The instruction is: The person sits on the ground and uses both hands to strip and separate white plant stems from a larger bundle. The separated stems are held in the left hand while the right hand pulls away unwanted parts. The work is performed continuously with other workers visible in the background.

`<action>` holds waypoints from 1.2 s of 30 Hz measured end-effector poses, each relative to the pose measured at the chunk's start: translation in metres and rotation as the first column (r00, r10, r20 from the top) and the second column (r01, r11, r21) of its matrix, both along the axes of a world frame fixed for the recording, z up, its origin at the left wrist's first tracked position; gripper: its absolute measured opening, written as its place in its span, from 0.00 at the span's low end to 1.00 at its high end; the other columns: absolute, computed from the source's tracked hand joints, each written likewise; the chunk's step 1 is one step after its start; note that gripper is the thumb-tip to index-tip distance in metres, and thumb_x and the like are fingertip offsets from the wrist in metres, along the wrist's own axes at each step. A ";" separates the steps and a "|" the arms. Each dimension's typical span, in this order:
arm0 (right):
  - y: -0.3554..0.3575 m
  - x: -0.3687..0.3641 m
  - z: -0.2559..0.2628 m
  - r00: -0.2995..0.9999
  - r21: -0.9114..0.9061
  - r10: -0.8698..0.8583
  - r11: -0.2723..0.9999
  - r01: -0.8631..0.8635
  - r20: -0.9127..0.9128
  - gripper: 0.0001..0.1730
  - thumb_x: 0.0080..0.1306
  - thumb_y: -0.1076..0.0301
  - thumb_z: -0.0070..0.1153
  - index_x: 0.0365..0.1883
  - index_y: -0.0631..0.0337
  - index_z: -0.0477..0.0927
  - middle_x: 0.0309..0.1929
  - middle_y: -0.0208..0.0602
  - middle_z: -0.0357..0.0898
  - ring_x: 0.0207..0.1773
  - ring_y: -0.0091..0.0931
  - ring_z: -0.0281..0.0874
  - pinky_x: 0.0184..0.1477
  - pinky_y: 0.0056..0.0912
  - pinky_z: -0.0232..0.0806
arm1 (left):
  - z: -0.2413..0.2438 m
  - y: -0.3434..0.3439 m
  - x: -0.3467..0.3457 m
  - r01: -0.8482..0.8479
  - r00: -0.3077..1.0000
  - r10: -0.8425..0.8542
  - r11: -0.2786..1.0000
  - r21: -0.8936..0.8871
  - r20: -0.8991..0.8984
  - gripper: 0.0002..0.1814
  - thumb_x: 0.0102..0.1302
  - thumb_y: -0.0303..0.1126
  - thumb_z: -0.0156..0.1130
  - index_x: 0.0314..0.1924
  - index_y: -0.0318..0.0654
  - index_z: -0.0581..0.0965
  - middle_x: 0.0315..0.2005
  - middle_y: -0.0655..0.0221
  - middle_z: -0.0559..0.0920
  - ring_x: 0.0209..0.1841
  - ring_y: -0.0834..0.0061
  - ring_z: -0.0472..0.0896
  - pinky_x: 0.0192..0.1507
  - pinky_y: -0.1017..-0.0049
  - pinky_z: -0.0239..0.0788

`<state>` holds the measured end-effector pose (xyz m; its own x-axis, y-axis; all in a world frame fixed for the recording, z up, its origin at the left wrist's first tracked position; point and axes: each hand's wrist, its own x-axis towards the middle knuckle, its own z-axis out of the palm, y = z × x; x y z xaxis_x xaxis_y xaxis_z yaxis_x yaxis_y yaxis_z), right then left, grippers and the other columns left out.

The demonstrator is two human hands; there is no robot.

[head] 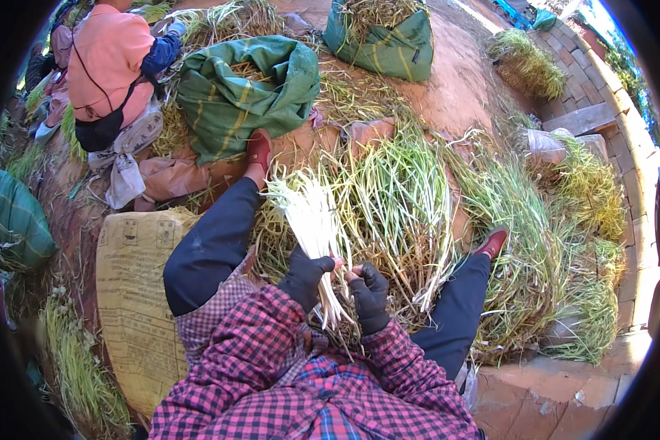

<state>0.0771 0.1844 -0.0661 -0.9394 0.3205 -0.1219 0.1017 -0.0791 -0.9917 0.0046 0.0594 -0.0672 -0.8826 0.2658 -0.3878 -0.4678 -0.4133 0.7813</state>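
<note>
In dark fingerless gloves, my left hand (306,276) is closed round a bundle of pale, peeled-looking stalks (313,217), like scallions or garlic shoots. Their green-white ends point away from me and the white ends hang below the fist. Close beside it, my right hand (369,297) pinches the lower part of a thin stalk between thumb and fingers. That stalk runs up along the bundle's right side. Between my legs, just beyond the hands, lies a heap of long green stalks (407,192) with brownish lower ends.
A green woven sack (247,93) stands ahead on the left, another sack (385,49) farther off. A yellow printed sack (137,308) lies by my left leg. More green stalks (522,247) cover the ground at right. A person in pink (107,60) sits at upper left.
</note>
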 end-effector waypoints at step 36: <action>0.022 0.051 0.015 0.876 0.356 0.450 0.801 -0.481 0.173 0.19 0.61 0.65 0.53 0.50 0.59 0.71 0.43 0.45 0.75 0.47 0.32 0.72 0.51 0.34 0.64 | 0.016 -0.036 -0.032 -0.077 0.997 0.075 0.984 0.162 0.016 0.15 0.52 0.26 0.58 0.40 0.25 0.70 0.25 0.56 0.77 0.25 0.67 0.79 0.28 0.75 0.74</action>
